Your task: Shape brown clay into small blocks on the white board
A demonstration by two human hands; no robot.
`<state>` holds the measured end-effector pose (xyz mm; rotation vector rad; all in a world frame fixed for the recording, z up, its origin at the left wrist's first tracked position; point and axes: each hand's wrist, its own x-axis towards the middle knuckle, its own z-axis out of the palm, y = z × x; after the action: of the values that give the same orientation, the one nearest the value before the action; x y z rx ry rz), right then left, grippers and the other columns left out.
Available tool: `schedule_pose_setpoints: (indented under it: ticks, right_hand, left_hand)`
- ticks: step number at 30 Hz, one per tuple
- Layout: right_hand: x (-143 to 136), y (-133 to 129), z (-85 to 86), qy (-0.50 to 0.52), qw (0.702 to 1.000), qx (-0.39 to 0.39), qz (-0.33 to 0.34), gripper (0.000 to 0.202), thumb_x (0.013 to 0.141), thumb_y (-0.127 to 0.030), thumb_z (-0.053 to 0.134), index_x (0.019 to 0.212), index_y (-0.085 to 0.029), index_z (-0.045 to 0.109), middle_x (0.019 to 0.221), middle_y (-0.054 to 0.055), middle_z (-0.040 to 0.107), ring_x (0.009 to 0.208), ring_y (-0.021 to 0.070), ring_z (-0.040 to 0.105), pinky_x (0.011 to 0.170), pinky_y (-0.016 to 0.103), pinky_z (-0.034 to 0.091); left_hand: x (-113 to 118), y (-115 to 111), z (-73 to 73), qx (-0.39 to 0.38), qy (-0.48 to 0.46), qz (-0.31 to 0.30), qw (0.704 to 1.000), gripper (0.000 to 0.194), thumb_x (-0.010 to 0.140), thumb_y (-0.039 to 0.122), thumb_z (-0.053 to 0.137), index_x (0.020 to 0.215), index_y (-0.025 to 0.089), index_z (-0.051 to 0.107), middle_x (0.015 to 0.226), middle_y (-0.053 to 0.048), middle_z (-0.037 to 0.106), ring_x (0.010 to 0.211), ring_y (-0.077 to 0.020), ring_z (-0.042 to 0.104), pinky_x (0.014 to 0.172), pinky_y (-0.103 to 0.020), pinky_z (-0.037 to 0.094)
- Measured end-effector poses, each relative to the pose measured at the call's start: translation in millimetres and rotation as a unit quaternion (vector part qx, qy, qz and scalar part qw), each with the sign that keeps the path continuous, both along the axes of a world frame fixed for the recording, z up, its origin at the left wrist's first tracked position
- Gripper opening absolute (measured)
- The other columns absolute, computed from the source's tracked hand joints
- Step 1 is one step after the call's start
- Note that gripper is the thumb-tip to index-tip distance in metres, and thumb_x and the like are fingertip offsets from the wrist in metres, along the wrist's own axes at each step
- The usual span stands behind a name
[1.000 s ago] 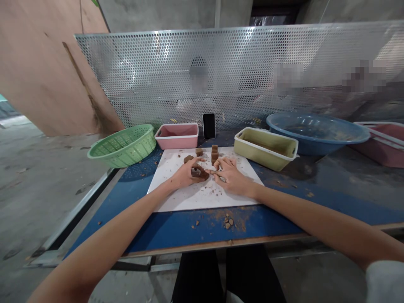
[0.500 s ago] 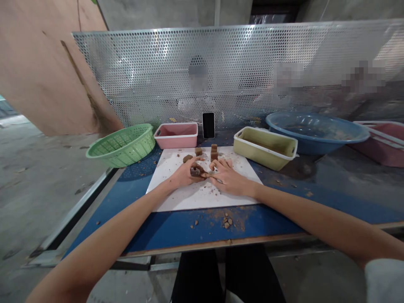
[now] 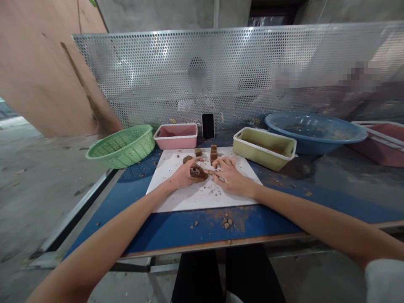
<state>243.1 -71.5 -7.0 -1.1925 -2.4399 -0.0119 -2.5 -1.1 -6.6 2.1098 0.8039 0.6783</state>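
Observation:
My left hand [image 3: 183,174] curls around a brown clay lump [image 3: 202,175] on the white board [image 3: 176,201]. A dark greyish part shows in its grasp, too small to make out. From the other side, my right hand [image 3: 232,179] reaches over the board with its fingers apart, a stretched fingertip at the edge of the lump. Beyond the hands stand small brown clay blocks [image 3: 213,155], another block [image 3: 198,152] and a flatter clay piece [image 3: 187,159]. Crumbs lie scattered on the board.
A green basket [image 3: 126,147] and a pink bin [image 3: 176,142] stand back left; a phone [image 3: 208,126] stands upright behind the board. To the right are an olive bin [image 3: 265,151], a blue basin [image 3: 315,141] and a dark pink bin [image 3: 375,147]. Clay bits [image 3: 227,222] lie near the front edge.
My right hand has shifted slightly right, its fingertips drawing back from the lump, so more of the clay shows. My left hand stays in place around it.

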Motion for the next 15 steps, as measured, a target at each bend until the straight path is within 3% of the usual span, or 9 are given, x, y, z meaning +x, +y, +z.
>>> schedule_pose_setpoints:
  ticks: [6, 15]
  right_hand:
    - [-1.3, 4.4, -3.6, -0.004, 1.000, -0.030, 0.005, 0.038, 0.108, -0.031, 0.044, 0.118, -0.028, 0.081, 0.131, 0.013, 0.054, 0.122, 0.0330, 0.043, 0.106, 0.057, 0.034]
    - [-2.1, 4.1, -3.4, 0.019, 0.999, -0.022, -0.022, 0.039, 0.108, -0.030, 0.042, 0.116, -0.026, 0.080, 0.126, 0.012, 0.056, 0.118, 0.0305, 0.045, 0.102, 0.054, 0.035]
  left_hand:
    - [0.0, 2.9, -4.0, 0.027, 0.007, 0.002, 1.000, 0.077, 0.078, 0.034, 0.085, 0.145, 0.020, 0.051, 0.106, -0.008, 0.077, 0.094, -0.0228, 0.075, 0.088, -0.037, 0.058]
    - [-0.6, 4.0, -3.8, 0.029, 0.008, -0.002, 1.000, 0.078, 0.079, 0.038, 0.086, 0.147, 0.019, 0.050, 0.111, -0.010, 0.078, 0.098, -0.0240, 0.076, 0.092, -0.039, 0.058]
